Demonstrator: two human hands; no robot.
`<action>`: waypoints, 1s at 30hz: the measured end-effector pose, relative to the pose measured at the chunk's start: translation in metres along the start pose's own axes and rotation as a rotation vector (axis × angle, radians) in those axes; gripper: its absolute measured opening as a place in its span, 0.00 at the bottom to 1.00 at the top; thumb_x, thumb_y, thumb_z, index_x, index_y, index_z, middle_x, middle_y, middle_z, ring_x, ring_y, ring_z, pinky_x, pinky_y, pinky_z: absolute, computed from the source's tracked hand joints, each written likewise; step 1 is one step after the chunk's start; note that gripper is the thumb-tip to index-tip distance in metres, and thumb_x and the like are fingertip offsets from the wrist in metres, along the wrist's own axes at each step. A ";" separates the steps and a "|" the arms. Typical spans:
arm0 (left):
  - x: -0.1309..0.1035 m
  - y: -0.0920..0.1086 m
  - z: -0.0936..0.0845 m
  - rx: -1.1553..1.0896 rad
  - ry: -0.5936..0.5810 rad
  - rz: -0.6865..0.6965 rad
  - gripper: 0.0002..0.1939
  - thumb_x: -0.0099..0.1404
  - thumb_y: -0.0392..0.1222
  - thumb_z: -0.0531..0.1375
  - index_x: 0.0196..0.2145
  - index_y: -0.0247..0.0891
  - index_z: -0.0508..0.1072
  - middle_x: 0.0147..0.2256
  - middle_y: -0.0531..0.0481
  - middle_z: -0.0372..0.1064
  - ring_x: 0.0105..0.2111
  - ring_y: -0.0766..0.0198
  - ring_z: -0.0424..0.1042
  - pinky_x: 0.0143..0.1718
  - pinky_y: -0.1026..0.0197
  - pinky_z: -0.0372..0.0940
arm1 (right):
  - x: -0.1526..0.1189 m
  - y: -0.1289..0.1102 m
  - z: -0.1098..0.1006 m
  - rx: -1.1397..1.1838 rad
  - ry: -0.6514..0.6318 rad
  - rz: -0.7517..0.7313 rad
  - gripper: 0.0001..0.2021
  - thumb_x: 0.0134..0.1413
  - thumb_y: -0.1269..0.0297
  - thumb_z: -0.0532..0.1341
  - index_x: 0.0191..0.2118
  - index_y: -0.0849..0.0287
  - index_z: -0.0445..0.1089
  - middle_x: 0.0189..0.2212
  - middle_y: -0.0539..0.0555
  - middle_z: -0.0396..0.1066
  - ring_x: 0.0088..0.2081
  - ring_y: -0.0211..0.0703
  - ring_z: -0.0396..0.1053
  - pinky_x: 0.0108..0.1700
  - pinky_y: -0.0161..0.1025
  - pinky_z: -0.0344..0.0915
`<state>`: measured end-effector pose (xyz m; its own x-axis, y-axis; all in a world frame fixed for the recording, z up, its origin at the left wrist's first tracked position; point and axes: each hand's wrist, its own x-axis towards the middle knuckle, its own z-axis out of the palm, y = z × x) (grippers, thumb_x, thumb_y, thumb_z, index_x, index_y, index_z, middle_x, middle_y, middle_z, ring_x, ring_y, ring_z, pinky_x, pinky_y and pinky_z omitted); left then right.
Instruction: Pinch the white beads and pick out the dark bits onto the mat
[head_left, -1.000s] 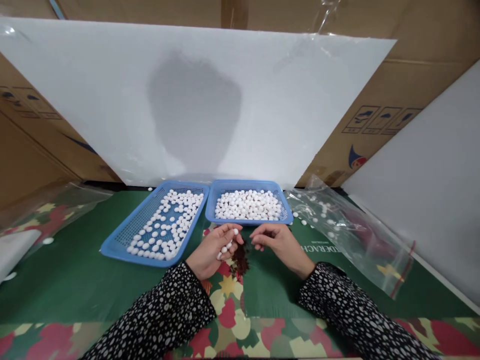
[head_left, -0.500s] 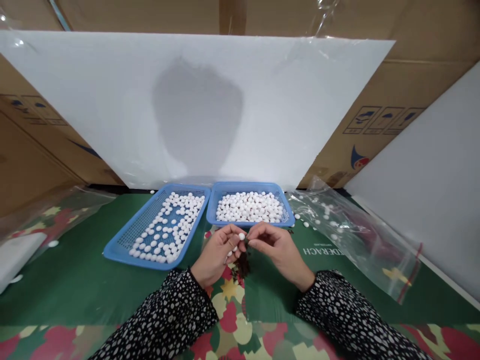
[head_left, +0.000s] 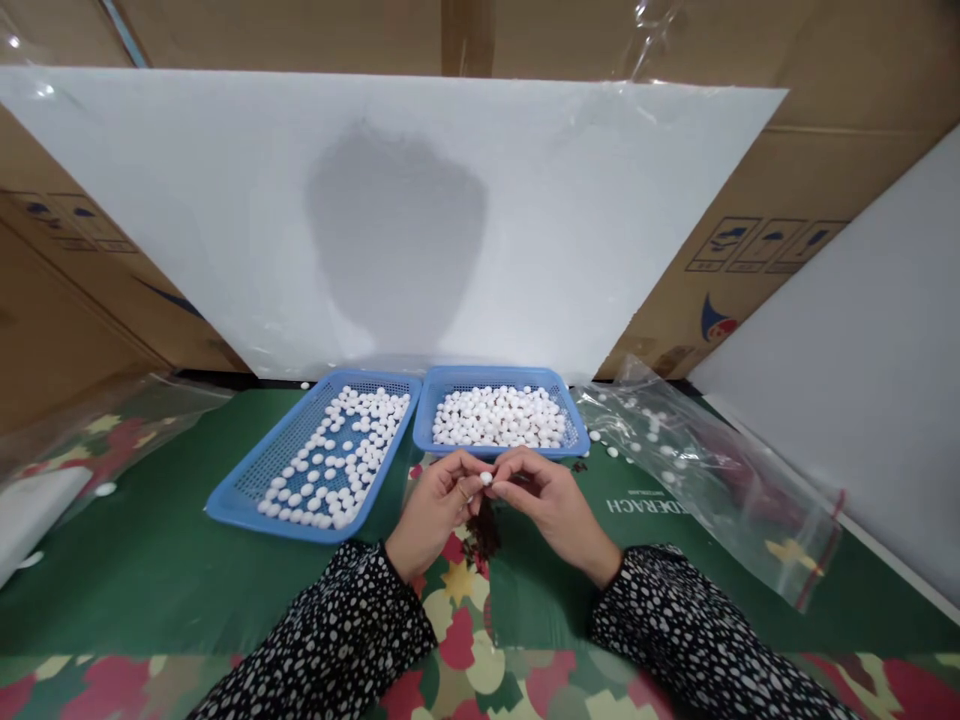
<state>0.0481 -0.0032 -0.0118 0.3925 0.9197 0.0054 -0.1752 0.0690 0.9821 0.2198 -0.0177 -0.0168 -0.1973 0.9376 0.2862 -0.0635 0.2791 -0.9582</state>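
A small white rounded piece (head_left: pixel 486 479) sits at the meeting point of my fingertips, just in front of the right basket. My left hand (head_left: pixel 436 503) pinches it between thumb and fingers; a ring shows on one finger. From the other side, my right hand (head_left: pixel 553 505) is closed with its thumb and fingertips on the piece's right edge. Whether my curled left fingers hold other pieces is hidden. Under the hands lies a small heap of dark reddish-brown shreds (head_left: pixel 482 530).
Many similar white pieces lie in the tilted left blue basket (head_left: pixel 232 497) and the right blue basket (head_left: pixel 576 432). A clear plastic bag (head_left: pixel 757 540) lies at the right, with loose white pieces near it. Behind stands a white board (head_left: pixel 555 220) against cardboard.
The white piece has shifted slightly down, and my right fingertips have come in against it. White pieces that showed inside my left fingers are now hidden.
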 end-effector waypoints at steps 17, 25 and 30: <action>0.001 0.001 -0.003 0.066 -0.041 0.050 0.13 0.65 0.48 0.60 0.38 0.40 0.61 0.22 0.59 0.61 0.20 0.70 0.57 0.22 0.68 0.50 | -0.003 0.002 0.006 -0.169 0.025 -0.121 0.08 0.60 0.66 0.62 0.45 0.53 0.75 0.43 0.52 0.75 0.44 0.43 0.72 0.47 0.41 0.67; 0.001 0.009 -0.006 0.069 0.105 -0.159 0.15 0.68 0.53 0.53 0.31 0.41 0.57 0.18 0.62 0.49 0.16 0.73 0.44 0.15 0.70 0.38 | 0.028 -0.006 -0.034 -0.619 0.342 -0.268 0.05 0.59 0.66 0.61 0.41 0.57 0.72 0.33 0.53 0.74 0.35 0.46 0.71 0.41 0.43 0.68; -0.003 0.020 -0.015 -0.028 -0.070 -0.285 0.06 0.63 0.39 0.57 0.31 0.39 0.61 0.23 0.59 0.53 0.17 0.75 0.45 0.17 0.69 0.41 | 0.035 -0.004 -0.049 -0.853 0.199 -0.436 0.11 0.63 0.68 0.58 0.48 0.55 0.72 0.45 0.57 0.73 0.48 0.51 0.69 0.52 0.49 0.64</action>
<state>0.0298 0.0010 0.0046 0.4903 0.8332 -0.2557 -0.0738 0.3320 0.9404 0.2613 0.0238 -0.0030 -0.1510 0.7126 0.6851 0.6526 0.5924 -0.4725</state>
